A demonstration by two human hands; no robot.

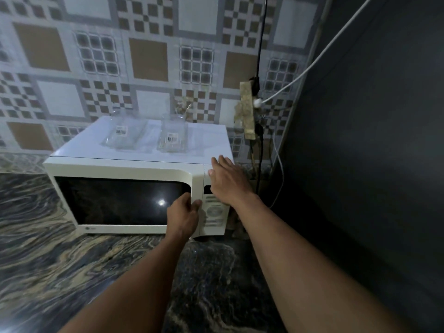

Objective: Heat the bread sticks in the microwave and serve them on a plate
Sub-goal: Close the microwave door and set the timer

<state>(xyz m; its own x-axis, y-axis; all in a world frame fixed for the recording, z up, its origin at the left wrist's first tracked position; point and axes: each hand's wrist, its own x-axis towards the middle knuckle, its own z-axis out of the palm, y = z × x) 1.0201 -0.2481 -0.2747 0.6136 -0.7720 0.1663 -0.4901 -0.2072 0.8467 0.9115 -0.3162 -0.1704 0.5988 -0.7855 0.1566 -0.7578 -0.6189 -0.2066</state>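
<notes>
A white microwave (pixel 125 168) with round corners sits at 9 o'clock on a shiny counter (pixel 48 260) with dark, swirly stone marks. Its door (pixel 115 200) is shut, and the glass is black, so the inside is hidden. The left hand (pixel 183 211) curls around the door's right edge and grips it. The right hand (pixel 228 181) lies flat, fingers straight, on the top right corner. It covers part of the buttons (pixel 215 212), which are blurry. At 11 o'clock, two clear tubs (pixel 125 134) sit on top with barcode stickers too small to read. The logo (pixel 90 228) is too tiny too. At 1 o'clock a taped plug strip (pixel 247 111) hangs on the checked tiles (pixel 149 58).
</notes>
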